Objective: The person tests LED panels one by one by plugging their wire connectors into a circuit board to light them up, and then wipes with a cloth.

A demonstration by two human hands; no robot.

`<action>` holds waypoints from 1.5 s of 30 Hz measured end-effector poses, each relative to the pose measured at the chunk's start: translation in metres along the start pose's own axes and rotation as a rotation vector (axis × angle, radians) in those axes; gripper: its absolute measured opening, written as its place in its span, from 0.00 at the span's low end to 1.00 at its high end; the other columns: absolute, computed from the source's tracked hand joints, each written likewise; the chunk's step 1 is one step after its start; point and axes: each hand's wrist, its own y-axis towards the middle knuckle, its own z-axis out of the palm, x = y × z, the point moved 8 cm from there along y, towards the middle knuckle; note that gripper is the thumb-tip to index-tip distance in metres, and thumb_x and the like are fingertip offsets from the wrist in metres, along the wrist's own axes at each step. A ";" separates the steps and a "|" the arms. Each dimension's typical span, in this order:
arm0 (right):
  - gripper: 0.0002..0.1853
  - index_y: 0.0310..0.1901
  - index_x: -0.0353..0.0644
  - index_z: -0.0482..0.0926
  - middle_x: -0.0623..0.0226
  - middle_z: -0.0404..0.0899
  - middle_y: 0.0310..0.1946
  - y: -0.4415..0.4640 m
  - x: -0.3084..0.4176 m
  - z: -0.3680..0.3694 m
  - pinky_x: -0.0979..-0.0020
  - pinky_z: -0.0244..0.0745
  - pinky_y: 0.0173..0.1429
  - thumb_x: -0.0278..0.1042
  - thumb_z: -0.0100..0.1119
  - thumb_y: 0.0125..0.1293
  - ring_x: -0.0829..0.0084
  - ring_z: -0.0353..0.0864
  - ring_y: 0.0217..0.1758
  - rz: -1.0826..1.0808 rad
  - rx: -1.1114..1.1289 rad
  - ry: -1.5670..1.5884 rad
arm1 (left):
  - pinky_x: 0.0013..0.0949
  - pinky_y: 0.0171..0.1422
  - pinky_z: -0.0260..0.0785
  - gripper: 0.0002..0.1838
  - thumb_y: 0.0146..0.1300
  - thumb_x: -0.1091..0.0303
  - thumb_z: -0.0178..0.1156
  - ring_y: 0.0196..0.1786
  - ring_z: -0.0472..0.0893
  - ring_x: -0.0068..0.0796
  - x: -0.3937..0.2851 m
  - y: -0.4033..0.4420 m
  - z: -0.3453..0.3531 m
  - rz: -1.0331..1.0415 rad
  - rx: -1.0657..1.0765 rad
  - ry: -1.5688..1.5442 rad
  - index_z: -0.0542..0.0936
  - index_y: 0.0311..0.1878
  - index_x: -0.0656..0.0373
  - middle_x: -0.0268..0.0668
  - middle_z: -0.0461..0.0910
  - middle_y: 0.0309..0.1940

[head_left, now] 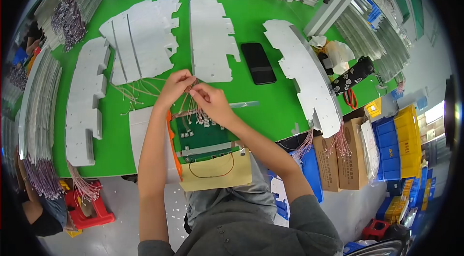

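My left hand [175, 89] and my right hand [211, 103] meet near the table's middle, fingers pinched on a bundle of thin wires [187, 103]. The wires have small white connectors at their ends and hang down over a green circuit board [200, 135]. Orange edging [173, 145] runs along the board's left side. A yellow sheet [217, 174] with a thin red wire across it lies just below the board. Beyond my hands is a white notched panel [208, 38]. More loose wires [133, 94] spread out left of my left hand.
Other white panels [87, 101] lie on the green table [251, 14], several overlapping at back left [140, 38]. A black phone [258, 62] lies right of centre. At the right edge are red-handled scissors [350, 99]. Cardboard boxes [350, 159] and blue bins stand below right. Another person sits at left.
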 end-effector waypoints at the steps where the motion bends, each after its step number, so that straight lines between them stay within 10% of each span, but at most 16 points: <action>1: 0.08 0.31 0.37 0.76 0.71 0.70 0.14 -0.001 0.000 0.001 0.80 0.56 0.17 0.33 0.54 0.62 0.82 0.62 0.13 0.005 0.009 0.003 | 0.17 0.22 0.53 0.09 0.58 0.70 0.54 0.19 0.64 0.15 0.001 -0.001 -0.001 -0.007 -0.008 -0.002 0.72 0.23 0.59 0.29 0.69 0.16; 20: 0.10 0.26 0.36 0.74 0.71 0.67 0.11 -0.015 0.024 0.032 0.84 0.48 0.14 0.30 0.49 0.63 0.84 0.58 0.11 0.231 0.156 0.289 | 0.22 0.44 0.73 0.07 0.58 0.69 0.58 0.41 0.81 0.31 0.012 -0.007 0.008 -0.236 0.002 -0.561 0.75 0.29 0.63 0.43 0.80 0.32; 35: 0.11 0.27 0.37 0.74 0.74 0.66 0.12 -0.021 0.029 0.042 0.84 0.47 0.16 0.32 0.47 0.65 0.85 0.55 0.11 0.256 0.311 0.304 | 0.23 0.43 0.74 0.13 0.56 0.71 0.60 0.37 0.81 0.30 0.020 -0.005 0.006 -0.361 -0.083 -0.645 0.74 0.40 0.70 0.46 0.79 0.33; 45: 0.04 0.31 0.38 0.76 0.69 0.79 0.23 -0.078 0.054 0.063 0.84 0.65 0.18 0.24 0.51 0.62 0.81 0.74 0.19 0.355 0.641 0.530 | 0.21 0.39 0.72 0.15 0.58 0.68 0.57 0.32 0.77 0.24 0.025 -0.001 0.001 -0.126 -0.069 -0.494 0.73 0.43 0.71 0.41 0.78 0.32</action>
